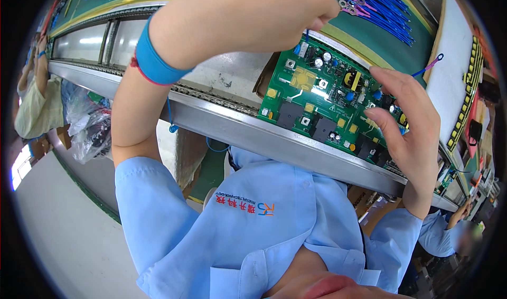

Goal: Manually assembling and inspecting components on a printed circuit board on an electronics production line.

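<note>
A green circuit board (pixel 317 95), crowded with black blocks, silver capacitors and yellow pads, lies on the metal rail in front of me. My left hand (pixel 301 8), with a blue wristband (pixel 156 56), is above its far left edge. Its fingers are pinched together, and a thin blue wire (pixel 307 36) shows just below them; most of it is hidden by the hand. My right hand (pixel 404 111) is over the board's right end, thumb and forefinger apart, fingertips at the components. Beyond this hand sticks out a blue wire with a ring terminal (pixel 434 59).
Several blue wires with pink sleeves and ring terminals (pixel 377 11) lie bundled on the green surface at the far right. A metal conveyor rail (pixel 211 122) runs across before me. A clear plastic bag (pixel 90 130) hangs at left. Other people work at both sides.
</note>
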Demonstrator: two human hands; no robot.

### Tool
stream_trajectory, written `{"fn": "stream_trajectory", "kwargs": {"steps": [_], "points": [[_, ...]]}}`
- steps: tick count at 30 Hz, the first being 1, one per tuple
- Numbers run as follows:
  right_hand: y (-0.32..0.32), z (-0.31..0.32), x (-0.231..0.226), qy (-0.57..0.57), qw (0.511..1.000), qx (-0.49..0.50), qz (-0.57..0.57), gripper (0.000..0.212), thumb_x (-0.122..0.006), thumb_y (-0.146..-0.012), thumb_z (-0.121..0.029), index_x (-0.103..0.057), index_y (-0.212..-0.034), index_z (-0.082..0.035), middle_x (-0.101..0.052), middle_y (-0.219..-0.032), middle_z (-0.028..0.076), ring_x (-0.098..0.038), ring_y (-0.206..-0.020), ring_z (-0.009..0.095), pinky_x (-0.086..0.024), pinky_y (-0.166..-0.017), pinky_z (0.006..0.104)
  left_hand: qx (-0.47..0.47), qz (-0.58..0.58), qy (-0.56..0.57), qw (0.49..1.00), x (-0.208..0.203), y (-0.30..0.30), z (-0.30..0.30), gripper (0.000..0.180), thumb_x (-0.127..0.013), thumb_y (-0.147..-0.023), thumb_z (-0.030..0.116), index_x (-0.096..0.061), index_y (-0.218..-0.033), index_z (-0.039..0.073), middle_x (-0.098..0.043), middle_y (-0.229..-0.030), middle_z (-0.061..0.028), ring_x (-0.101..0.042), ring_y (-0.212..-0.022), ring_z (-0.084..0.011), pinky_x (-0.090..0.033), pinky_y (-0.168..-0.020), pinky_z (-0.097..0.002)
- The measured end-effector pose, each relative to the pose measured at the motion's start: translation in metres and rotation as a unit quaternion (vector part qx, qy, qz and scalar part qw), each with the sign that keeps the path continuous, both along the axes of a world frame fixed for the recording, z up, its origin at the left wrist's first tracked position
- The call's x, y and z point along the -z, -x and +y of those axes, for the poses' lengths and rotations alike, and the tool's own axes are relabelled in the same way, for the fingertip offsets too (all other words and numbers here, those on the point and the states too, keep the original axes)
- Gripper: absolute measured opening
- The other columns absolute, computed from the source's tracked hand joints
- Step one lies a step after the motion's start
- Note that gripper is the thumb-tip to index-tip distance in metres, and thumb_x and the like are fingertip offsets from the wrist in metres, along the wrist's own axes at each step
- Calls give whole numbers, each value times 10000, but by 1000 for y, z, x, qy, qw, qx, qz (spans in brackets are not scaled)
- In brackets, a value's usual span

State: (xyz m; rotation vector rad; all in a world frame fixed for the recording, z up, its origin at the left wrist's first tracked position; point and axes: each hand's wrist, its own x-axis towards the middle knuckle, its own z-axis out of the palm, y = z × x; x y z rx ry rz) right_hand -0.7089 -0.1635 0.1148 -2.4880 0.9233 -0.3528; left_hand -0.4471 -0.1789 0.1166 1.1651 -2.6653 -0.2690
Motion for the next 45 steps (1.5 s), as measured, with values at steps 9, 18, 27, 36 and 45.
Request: {"fn": "stream_trajectory", "kwargs": {"steps": [9,18,27,36,45], "points": [[13,-5,19,-39,998,7,-40,396,-714,-727,-5,-629,-1114,-14,-644,-1098,132,-633,-978,320,-518,-803,358,-14,-77,20,997,6,11,0,85,-595,-712,5,-673,-698,37,-557,-680,-78,-542,-765,-241,-345,-841,-371],[16,-5,16,-51,999,-7,-3,389,-688,-757,18,-622,-1140,3,-627,-1166,149,-619,-1061,308,-518,-867,351,-12,-115,25,993,11,18,-1,94,-600,-776,70,-660,-705,57,-566,-717,-58,-560,-822,-222,-362,-867,-361],[14,-4,18,-24,999,-18,13,414,-704,-742,-12,-624,-1148,-9,-627,-1171,155,-622,-1057,328,-509,-872,373,8,-196,124,973,6,31,14,96,-608,-771,112,-659,-708,62,-544,-721,-36,-538,-830,-194,-378,-898,-350],[-2,18,15,23,994,-104,-34,392,-681,-735,-37,-651,-1125,-54,-647,-1140,108,-654,-990,270,-547,-754,348,12,-117,72,990,5,20,9,71,-600,-770,101,-651,-738,63,-547,-758,-52,-548,-854,-206,-370,-939,-382],[-98,46,47,157,949,-275,4,205,-624,-705,-147,-611,-839,7,-613,-743,88,-647,-628,181,-492,-488,298,-34,-11,284,958,-8,11,5,262,-733,-785,177,-681,-1040,149,-657,-998,-6,-598,-958,-203,-276,-1037,-386]]}}
